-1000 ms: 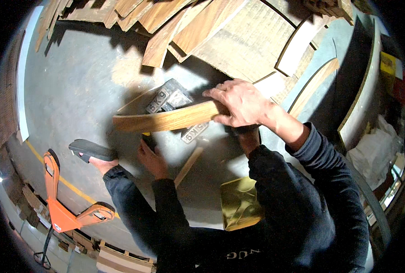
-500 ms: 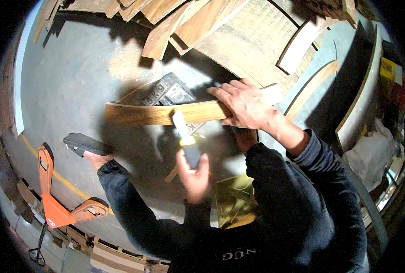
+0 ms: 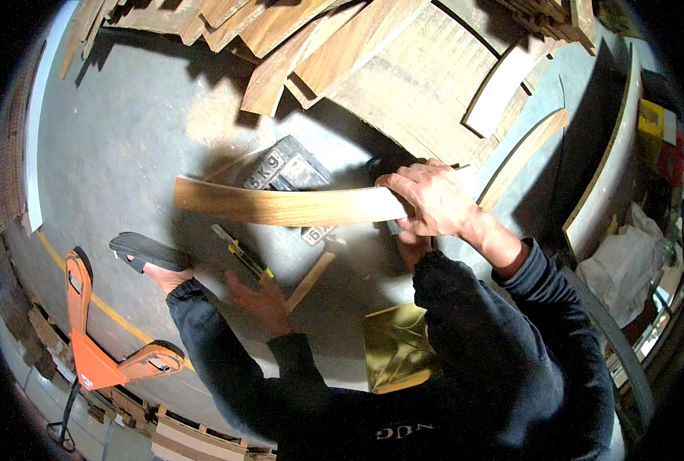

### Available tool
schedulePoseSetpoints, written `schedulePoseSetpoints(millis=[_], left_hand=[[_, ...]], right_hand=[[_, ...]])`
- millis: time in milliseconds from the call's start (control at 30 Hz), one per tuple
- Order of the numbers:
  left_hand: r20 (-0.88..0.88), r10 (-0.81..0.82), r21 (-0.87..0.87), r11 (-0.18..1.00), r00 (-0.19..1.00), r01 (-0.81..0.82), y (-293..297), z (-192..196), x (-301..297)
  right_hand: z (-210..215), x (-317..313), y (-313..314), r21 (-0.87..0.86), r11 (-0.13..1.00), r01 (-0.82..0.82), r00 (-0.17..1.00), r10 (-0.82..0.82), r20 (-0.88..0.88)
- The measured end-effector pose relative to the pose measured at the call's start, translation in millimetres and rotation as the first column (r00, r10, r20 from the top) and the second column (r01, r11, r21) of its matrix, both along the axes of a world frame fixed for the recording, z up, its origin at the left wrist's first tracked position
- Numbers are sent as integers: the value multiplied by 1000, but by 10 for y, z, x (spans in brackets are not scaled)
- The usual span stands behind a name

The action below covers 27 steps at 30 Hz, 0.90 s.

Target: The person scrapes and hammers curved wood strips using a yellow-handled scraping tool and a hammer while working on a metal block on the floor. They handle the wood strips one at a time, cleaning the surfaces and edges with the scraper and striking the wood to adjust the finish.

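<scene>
My right hand (image 3: 438,200) is closed over the right end of a curved wooden slat (image 3: 280,206), which spans the middle of the view with its grain side up. My left hand (image 3: 259,306) is low in the shadow below the slat, its fingers smeared by motion. A utility knife (image 3: 242,253) with a silver tip and yellow and black body points up-left, its near end at my left fingertips. Whether the hand still grips it is unclear. Beyond the slat, a dark weight block (image 3: 292,165) sits on the floor.
Stacked wooden boards (image 3: 303,61) and a plywood sheet (image 3: 403,69) lie at the far side. A curved strip (image 3: 522,157) rests at right. An orange pallet jack (image 3: 96,357) stands at lower left. My sandalled foot (image 3: 150,253) and a gold-coloured panel (image 3: 395,346) are nearby.
My left hand has moved down and left with the utility knife, away from the slat's lower edge. The slat has shifted slightly down, with my right hand still at its right end.
</scene>
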State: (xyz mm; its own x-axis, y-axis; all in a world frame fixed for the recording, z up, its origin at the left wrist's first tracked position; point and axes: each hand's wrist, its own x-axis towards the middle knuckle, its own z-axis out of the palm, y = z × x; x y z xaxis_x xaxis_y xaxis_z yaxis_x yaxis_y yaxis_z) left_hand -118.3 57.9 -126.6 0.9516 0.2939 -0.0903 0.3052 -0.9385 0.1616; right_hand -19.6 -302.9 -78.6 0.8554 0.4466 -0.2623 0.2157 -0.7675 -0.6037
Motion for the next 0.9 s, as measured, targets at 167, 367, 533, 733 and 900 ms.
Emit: schedulePoseSetpoints(millis=[167, 367, 533, 733, 900], left_hand=[[-125, -399, -467, 831, 908, 301, -502, -277, -256], [-365, -396, -444, 870, 843, 216, -500, -447, -359], [-540, -234, -464, 884, 808, -54, -404, -359, -465], [-548, -45, -538, 784, 836, -310, -713, 47, -442], [-524, 26, -631, 659, 851, -409, -651, 127, -657]], right_hand=[[57, -11, -26, -59, 998, 0, 1000, 1, 8], [141, 10, 2, -40, 999, -3, 1000, 4, 20], [138, -48, -80, 42, 997, 70, 997, -70, 19], [68, -103, -113, 40, 992, 118, 990, -121, 77], [28, 77, -76, -26, 999, 30, 994, -27, 110]])
